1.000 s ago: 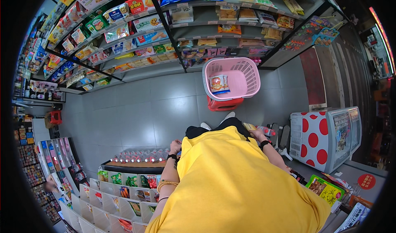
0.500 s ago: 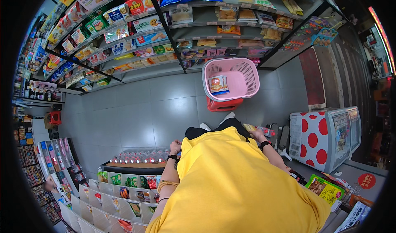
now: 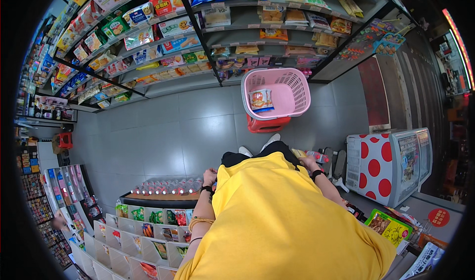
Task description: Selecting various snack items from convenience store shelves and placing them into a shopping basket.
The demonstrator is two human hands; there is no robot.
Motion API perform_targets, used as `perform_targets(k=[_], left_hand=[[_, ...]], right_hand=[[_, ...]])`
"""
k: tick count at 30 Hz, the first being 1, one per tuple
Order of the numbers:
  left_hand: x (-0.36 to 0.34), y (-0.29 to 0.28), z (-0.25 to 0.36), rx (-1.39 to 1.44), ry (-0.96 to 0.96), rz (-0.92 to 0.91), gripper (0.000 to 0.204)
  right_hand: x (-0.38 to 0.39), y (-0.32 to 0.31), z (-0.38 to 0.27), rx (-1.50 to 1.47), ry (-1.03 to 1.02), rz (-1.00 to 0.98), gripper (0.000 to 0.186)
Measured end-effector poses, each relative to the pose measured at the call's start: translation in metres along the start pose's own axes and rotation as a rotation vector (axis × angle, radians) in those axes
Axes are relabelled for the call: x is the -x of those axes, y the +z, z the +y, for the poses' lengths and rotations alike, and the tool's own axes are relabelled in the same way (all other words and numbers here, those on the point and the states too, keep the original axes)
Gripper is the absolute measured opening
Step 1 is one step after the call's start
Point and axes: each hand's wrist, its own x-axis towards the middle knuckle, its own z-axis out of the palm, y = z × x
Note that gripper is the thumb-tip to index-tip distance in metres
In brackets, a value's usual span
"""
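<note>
My right hand [image 3: 309, 162] grips a flat yellow package [image 3: 299, 152] beside my right thigh, with a red-capped clear bottle [image 3: 319, 158] partly visible just behind it. My left hand [image 3: 209, 177] hangs at my left side with its fingers curled; what is in it, if anything, is hidden. Ahead of my white shoes [image 3: 271, 141], a pink basket [image 3: 295, 95] rests on a red plastic stool [image 3: 268, 125], a bagged snack [image 3: 258, 100] lying inside it. My yellow shirt fills the lower middle.
Snack shelves [image 3: 138, 30] line the front. A white, red-dotted chest freezer [image 3: 376, 166] is at right, beside a grey counter [image 3: 435, 203]. Behind me on the left are a ledge of bottles [image 3: 166, 187] and white compartment bins [image 3: 128, 245] with small packets. A red stool [image 3: 64, 140] sits far left.
The view has shifted very slightly, so the basket appears a little higher and farther left. My hands show no clear movement.
</note>
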Motion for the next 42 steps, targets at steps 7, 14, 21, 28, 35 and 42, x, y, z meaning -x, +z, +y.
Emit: perform_targets(k=[7,14,21,28,35,42], left_hand=[[0.002,-0.001,0.000,0.007,-0.021,-0.003,0.031],[0.006,-0.005,0.003,0.006,-0.043,-0.018,0.028],[0.009,-0.008,0.012,-0.088,-0.028,-0.011,0.031],[0.002,-0.003,-0.003,-0.067,-0.087,-0.010,0.036],[0.007,-0.005,0.009,-0.097,-0.103,-0.012,0.036],[-0.001,0.003,-0.004,-0.038,-0.073,-0.028,0.036]], right_hand=[[-0.017,0.007,0.016,-0.043,0.014,-0.017,0.053],[-0.018,0.009,0.015,-0.030,0.019,0.001,0.053],[-0.007,0.005,0.003,-0.014,0.013,-0.015,0.051],[-0.024,0.010,0.019,-0.069,-0.016,-0.036,0.050],[-0.020,0.008,0.016,-0.058,-0.002,-0.043,0.051],[-0.010,0.005,0.010,-0.059,-0.004,-0.010,0.050]])
